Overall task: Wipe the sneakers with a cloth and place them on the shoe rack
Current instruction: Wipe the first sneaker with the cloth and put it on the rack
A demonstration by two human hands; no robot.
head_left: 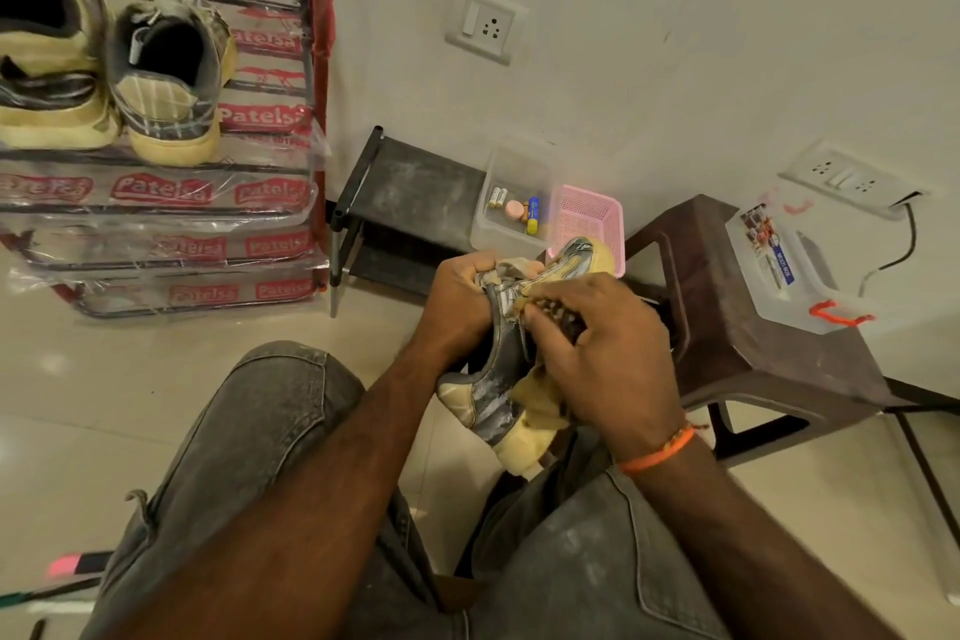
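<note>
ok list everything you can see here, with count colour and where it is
sneaker in hand: 1, grey with yellow sole, held in front of the knees
cloth: 1, beige, bunched against the held sneaker
sneakers on rack: 2 or more, grey and yellow, top shelf
shoe rack: 1, red frame in printed plastic wrap, upper left
low black rack: 1, against the wall
clear tub: 1, holding batteries and small items, on black rack
pink basket: 1, beside the tub
brown stool: 1, right
lidded clear box: 1, red latch, on stool
wall sockets: 2, white
left hand: gripping cloth and sneaker
right hand: gripping sneaker, orange wrist thread
</note>
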